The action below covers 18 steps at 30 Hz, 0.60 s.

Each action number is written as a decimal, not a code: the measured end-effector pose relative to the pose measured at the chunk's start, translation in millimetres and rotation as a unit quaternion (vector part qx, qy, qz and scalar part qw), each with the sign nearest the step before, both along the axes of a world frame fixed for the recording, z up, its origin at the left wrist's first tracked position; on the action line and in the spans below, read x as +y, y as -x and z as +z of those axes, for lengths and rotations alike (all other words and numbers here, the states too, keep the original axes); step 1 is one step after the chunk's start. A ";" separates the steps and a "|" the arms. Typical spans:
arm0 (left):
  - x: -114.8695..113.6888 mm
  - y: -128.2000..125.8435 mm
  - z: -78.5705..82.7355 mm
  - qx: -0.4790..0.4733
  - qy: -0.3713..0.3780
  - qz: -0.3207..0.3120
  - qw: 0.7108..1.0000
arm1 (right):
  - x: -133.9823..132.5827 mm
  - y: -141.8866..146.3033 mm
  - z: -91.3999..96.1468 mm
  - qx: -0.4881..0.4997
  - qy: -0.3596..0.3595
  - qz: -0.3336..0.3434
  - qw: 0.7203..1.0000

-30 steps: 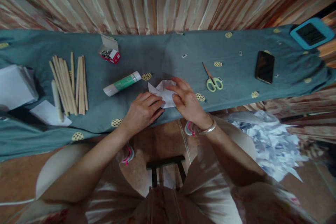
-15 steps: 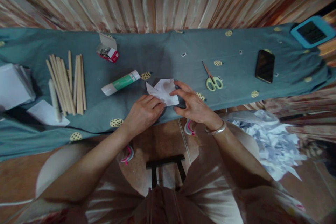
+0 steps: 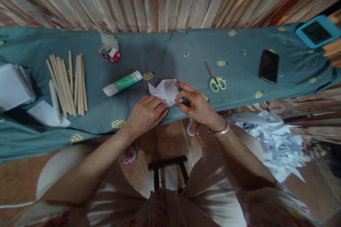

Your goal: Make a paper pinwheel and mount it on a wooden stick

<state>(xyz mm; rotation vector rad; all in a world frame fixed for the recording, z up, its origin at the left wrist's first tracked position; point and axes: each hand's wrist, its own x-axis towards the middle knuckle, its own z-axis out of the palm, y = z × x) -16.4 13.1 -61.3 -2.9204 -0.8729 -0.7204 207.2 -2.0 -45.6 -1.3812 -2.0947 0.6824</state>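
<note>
A folded white paper [image 3: 165,90] lies on the teal cloth [image 3: 165,53] near the table's front edge. My left hand [image 3: 146,111] lies fingers down on the paper's near left corner and presses it onto the cloth. My right hand [image 3: 195,104] pinches the paper's right edge between thumb and fingers and lifts that side a little. A metal bangle sits on my right wrist.
A green and white glue stick [image 3: 122,83] lies left of the paper, wooden sticks [image 3: 69,83] and white sheets [image 3: 14,87] further left. A small box of clips [image 3: 109,52] stands behind. Scissors [image 3: 215,78], a black phone [image 3: 269,66] and a blue-framed device [image 3: 317,31] lie to the right. Paper scraps [image 3: 274,142] pile on the floor.
My right hand has drawn back from lying over the paper and now pinches its right edge, raising that side. My left hand has stayed on the near corner.
</note>
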 end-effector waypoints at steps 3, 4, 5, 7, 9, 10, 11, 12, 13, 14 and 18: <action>0.6 -2.1 -1.1 0.017 0.003 0.010 1.000 | -1.3 3.1 1.1 0.004 0.004 0.000 1.000; 0.8 -3.1 -1.2 0.020 0.000 0.010 1.000 | -1.6 3.9 1.7 0.006 0.005 0.001 1.000; 0.8 -4.2 -1.1 0.023 -0.003 0.010 1.000 | -1.8 4.4 2.2 0.007 0.006 0.003 1.000; 0.7 -6.1 -0.5 0.025 -0.011 0.006 1.000 | -1.6 4.2 2.8 0.007 0.007 0.007 1.000; 0.1 -7.3 0.2 0.024 -0.017 0.004 1.000 | -0.8 2.4 2.1 0.004 0.003 0.008 1.000; -0.3 -7.5 0.4 0.022 -0.018 0.003 1.000 | -0.3 1.1 1.2 0.001 -0.001 0.009 1.000; -0.7 -7.5 0.6 0.020 -0.017 0.003 1.000 | 0.1 -0.1 0.0 -0.004 -0.005 0.012 1.000; -1.1 -7.3 0.8 0.019 -0.016 0.002 1.000 | 0.4 -1.2 -1.3 -0.011 -0.009 0.017 1.000; -1.5 -7.0 0.9 0.017 -0.014 0.001 1.000 | 0.6 -1.9 -2.7 -0.020 -0.013 0.024 0.999; -1.9 -6.6 1.0 0.015 -0.014 0.000 1.000 | 0.5 -2.2 -4.1 -0.030 -0.017 0.030 0.999; -3.1 -5.9 0.9 0.007 -0.021 -0.008 1.000 | -1.6 0.2 -7.6 -0.079 -0.035 0.040 0.995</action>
